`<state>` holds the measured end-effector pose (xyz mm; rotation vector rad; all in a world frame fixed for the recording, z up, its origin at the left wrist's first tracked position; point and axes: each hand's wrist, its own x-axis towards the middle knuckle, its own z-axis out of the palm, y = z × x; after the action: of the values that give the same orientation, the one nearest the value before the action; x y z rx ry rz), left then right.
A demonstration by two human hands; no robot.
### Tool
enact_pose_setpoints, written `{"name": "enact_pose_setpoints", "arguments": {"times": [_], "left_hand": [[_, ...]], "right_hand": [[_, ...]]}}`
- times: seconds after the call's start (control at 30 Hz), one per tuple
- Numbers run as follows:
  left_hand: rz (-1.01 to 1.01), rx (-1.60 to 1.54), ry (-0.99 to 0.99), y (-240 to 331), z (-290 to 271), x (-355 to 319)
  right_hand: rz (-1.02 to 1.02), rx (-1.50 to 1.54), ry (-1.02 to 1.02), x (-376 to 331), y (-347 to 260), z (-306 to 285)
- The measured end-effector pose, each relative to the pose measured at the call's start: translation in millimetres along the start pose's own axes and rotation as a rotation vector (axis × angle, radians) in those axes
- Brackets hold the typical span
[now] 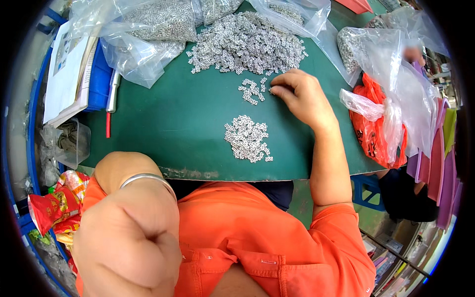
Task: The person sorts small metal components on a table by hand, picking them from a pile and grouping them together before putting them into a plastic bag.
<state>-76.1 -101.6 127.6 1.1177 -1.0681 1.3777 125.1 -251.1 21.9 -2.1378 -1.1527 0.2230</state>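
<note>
My right hand (303, 96) reaches over the green table, thumb and forefinger nearly together on a small silvery zigzag metal piece at their tips. Just left of those fingertips lies a loose scatter of the same metal pieces (252, 91). Closer to me is a denser small pile of metal pieces (246, 140). A large heap of metal pieces (247, 43) spreads at the far side. My left hand (131, 242) is raised close to the camera at the lower left, curled into a fist, a silver bangle (148, 176) on that wrist. Anything inside the fist is hidden.
Clear plastic bags of metal pieces (161, 22) lie at the back left; another bag (349, 49) sits back right. A red plastic bag (371, 119) hangs over the right edge. At left are a blue bin (100, 79), papers, a red-tipped pen (108, 123) and a clear tub (79, 143).
</note>
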Motion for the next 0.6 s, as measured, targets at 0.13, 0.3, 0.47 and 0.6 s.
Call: {"name": "enact_pose_setpoints", "arguments": {"times": [0.13, 0.3, 0.47, 0.6], "left_hand": [[-0.112, 0.174, -0.058, 6.8, -3.9, -4.8], [-0.555, 0.517, -0.233, 32.2, -41.9, -39.9], [-0.926, 0.935, 0.029, 64.0, -57.3, -105.0], [-1.165, 1.070, 0.026, 70.3, -52.7, -129.2]], "right_hand": [[0.059, 0.021, 0.185, -0.3, 15.0, -13.9], [-0.024, 0.014, 0.031, -2.7, 7.0, 5.3], [-0.022, 0.068, -0.107, -0.3, 2.1, -2.9], [-0.239, 0.157, -0.221, -7.0, 3.5, -2.2]]}}
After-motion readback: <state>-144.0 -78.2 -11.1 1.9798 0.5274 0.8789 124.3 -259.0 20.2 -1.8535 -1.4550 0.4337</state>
